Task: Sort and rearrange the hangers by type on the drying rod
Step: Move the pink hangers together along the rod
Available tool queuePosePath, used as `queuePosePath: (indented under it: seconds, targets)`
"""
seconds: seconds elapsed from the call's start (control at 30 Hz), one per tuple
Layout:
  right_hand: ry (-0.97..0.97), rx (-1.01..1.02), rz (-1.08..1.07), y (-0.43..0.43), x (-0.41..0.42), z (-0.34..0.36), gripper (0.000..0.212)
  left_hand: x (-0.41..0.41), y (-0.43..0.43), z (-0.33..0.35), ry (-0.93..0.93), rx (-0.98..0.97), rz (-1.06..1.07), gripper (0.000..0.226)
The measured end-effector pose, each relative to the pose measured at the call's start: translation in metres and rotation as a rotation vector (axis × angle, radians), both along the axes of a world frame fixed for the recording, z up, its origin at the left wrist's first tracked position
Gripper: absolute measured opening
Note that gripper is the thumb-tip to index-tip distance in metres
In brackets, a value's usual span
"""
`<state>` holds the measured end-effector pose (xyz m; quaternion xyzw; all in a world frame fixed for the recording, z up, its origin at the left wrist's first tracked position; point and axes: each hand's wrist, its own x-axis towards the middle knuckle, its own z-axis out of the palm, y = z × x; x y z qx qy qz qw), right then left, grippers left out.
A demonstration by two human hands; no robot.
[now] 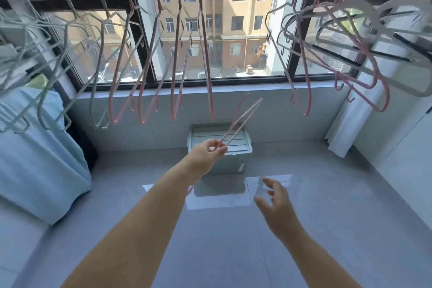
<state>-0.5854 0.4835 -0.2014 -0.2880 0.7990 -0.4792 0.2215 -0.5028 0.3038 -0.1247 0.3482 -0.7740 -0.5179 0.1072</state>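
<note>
My left hand (209, 151) pinches one end of a pink wire hanger (242, 119), which points up and to the right below the row of hung hangers. My right hand (277, 203) hovers lower right, fingers spread, holding nothing. Several pale green wire hangers (58, 54) hang at the left of the rod. Several pink hangers (177, 58) hang in the middle, and more pink hangers (301, 58) hang right of centre. White thick plastic hangers (374, 30) with black bars, mixed with pink ones, crowd the far right. The rod itself lies at the top edge, mostly out of view.
A pale green lidded storage box (222, 147) stands on the tiled floor under the window sill (233, 87). Light blue cloth (35, 159) hangs at the left. A white curtain (346, 124) and a white cabinet are at the right.
</note>
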Motion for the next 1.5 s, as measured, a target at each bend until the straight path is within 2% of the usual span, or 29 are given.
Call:
queuePosePath:
  seconds: [0.07,0.17,0.3,0.4,0.47,0.53,0.63,0.73,1.03,1.27,1.37,1.5]
  targets:
    - [0.051,0.009,0.162,-0.003,0.026,0.011,0.041,-0.004,0.008,0.004,0.110,0.030,0.010,0.025]
    - [0.073,0.013,0.306,-0.004,0.055,0.032,0.044,-0.013,0.025,0.014,0.247,0.159,-0.020,0.046]
    - [0.133,-0.062,0.261,0.001,0.065,0.046,0.033,-0.025,0.046,0.030,0.380,0.287,-0.003,0.064]
    - [0.155,-0.136,0.184,0.007,0.055,0.056,0.020,-0.031,0.053,0.048,0.462,0.371,0.004,0.058]
    - [0.100,-0.173,0.192,0.009,0.047,0.068,0.022,-0.032,0.054,0.061,0.497,0.333,-0.031,0.040]
    - [0.056,-0.236,0.197,0.009,0.038,0.084,0.022,-0.030,0.054,0.072,0.521,0.230,-0.072,0.032]
    - [0.034,-0.373,0.196,0.004,0.025,0.111,0.021,-0.022,0.053,0.082,0.515,0.083,-0.093,0.048]
    - [-0.006,-0.465,0.220,-0.005,0.016,0.138,0.019,-0.013,0.052,0.087,0.501,-0.023,-0.139,0.043]
    - [0.052,-0.626,0.227,-0.040,0.006,0.188,0.023,-0.011,0.050,0.111,0.613,-0.022,-0.070,0.034]
    - [0.046,-0.615,0.161,-0.067,-0.008,0.214,0.017,-0.017,0.050,0.129,0.654,0.010,-0.048,0.050]
    - [0.012,-0.587,0.171,-0.077,-0.015,0.216,0.022,-0.020,0.052,0.129,0.680,0.037,-0.040,0.044]
    - [-0.009,-0.560,0.181,-0.081,-0.014,0.209,0.021,-0.025,0.050,0.121,0.668,0.044,0.009,0.048]
